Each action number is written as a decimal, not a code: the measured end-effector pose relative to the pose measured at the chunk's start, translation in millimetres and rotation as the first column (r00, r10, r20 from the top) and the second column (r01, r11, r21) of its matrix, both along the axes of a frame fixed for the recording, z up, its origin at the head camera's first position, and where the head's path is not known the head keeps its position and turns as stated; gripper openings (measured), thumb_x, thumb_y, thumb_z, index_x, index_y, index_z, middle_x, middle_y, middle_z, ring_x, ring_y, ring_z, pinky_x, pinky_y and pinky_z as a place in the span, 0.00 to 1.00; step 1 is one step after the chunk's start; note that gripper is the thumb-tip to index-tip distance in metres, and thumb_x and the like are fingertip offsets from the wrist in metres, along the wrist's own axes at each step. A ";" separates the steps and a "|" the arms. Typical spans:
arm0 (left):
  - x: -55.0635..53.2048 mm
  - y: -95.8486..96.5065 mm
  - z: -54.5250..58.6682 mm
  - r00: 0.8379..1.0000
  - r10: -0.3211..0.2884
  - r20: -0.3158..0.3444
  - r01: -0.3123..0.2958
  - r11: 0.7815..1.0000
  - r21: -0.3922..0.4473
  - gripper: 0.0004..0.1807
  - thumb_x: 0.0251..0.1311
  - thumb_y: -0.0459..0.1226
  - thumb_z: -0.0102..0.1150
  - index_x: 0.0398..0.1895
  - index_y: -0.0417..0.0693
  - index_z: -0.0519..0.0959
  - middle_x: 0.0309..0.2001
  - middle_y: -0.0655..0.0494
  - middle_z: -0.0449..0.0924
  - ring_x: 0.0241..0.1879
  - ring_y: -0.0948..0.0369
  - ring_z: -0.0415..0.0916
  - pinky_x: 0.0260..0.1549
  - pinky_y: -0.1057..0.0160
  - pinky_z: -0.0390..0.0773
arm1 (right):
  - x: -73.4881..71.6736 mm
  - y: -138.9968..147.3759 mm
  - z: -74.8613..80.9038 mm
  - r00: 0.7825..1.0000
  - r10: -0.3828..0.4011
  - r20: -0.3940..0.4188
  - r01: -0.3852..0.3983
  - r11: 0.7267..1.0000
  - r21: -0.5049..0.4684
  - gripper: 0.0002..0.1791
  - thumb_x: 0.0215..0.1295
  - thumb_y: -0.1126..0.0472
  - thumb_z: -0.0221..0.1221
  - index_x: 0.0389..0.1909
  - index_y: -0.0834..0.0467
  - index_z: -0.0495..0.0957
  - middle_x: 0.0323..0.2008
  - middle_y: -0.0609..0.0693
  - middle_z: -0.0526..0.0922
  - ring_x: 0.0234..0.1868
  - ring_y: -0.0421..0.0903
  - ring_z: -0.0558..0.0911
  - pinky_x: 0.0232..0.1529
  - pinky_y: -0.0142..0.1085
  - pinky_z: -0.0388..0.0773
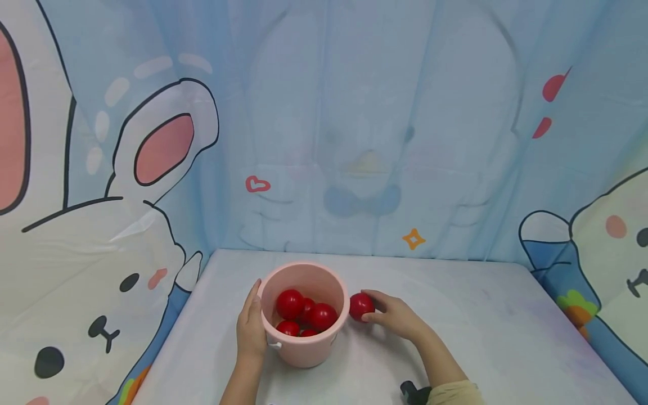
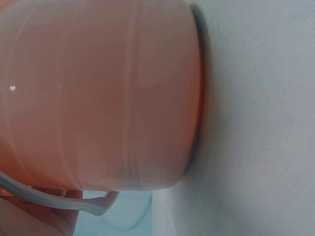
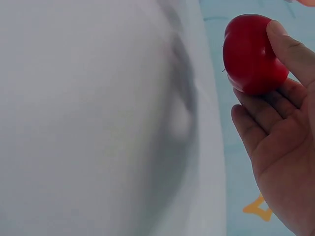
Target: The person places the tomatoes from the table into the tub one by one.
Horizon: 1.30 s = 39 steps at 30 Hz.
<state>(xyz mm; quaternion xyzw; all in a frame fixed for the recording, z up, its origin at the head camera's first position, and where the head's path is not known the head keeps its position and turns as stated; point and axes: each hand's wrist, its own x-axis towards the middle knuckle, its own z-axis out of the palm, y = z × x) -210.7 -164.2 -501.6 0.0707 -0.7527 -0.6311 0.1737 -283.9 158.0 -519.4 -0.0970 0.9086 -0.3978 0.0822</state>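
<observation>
A pink bucket (image 1: pixel 304 357) stands upright on the white tabletop, its white handle (image 2: pixel 54 199) hanging down on the side. Inside lie several glossy red apples (image 1: pixel 290 304). My left hand (image 1: pixel 250 332) rests against the bucket's left outer side, fingers extended along the wall near the rim; the left wrist view shows only part of this hand (image 2: pixel 44 219). Just right of the bucket, my right hand (image 1: pixel 397 318) pinches another red apple (image 3: pixel 253 54) between thumb and fingers. In the right wrist view this apple appears lobed, with the palm (image 3: pixel 288 157) facing the camera.
The white tabletop (image 1: pixel 481 326) reaches back to a light blue curtain (image 1: pixel 374 112) printed with cartoon rabbits. A dark wrist device (image 1: pixel 416 394) sits by the right sleeve (image 1: pixel 455 394), near the front edge of the view.
</observation>
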 end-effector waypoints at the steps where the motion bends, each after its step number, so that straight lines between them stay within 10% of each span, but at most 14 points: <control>1: -0.2 0.0 -0.1 1.000 -0.001 -0.001 0.001 1.000 0.001 0.26 0.76 0.56 0.30 0.74 0.71 0.60 0.74 0.65 0.63 0.75 0.54 0.58 0.67 0.45 0.66 | -0.5 1.6 3.2 1.000 0.001 -0.005 -0.001 1.000 -0.004 0.41 0.51 0.41 0.71 0.67 0.44 0.71 0.65 0.50 0.76 0.69 0.57 0.72 0.60 0.54 0.77; 23: -0.7 -0.6 0.1 1.000 0.003 -0.006 -0.003 1.000 -0.002 0.27 0.76 0.57 0.30 0.75 0.70 0.61 0.74 0.65 0.63 0.75 0.53 0.58 0.68 0.44 0.65 | -10.6 21.8 89.8 0.975 0.124 -0.183 -0.112 0.991 0.072 0.45 0.56 0.38 0.67 0.72 0.49 0.64 0.68 0.56 0.72 0.69 0.60 0.71 0.56 0.51 0.81; 39: -0.3 0.5 -0.8 1.000 0.001 0.001 -0.001 1.000 0.012 0.26 0.75 0.57 0.30 0.74 0.73 0.60 0.74 0.68 0.62 0.75 0.55 0.58 0.67 0.46 0.66 | -10.2 3.7 125.4 0.958 0.204 -0.201 -0.195 0.979 0.061 0.44 0.56 0.37 0.67 0.73 0.43 0.64 0.70 0.51 0.70 0.71 0.56 0.69 0.58 0.52 0.80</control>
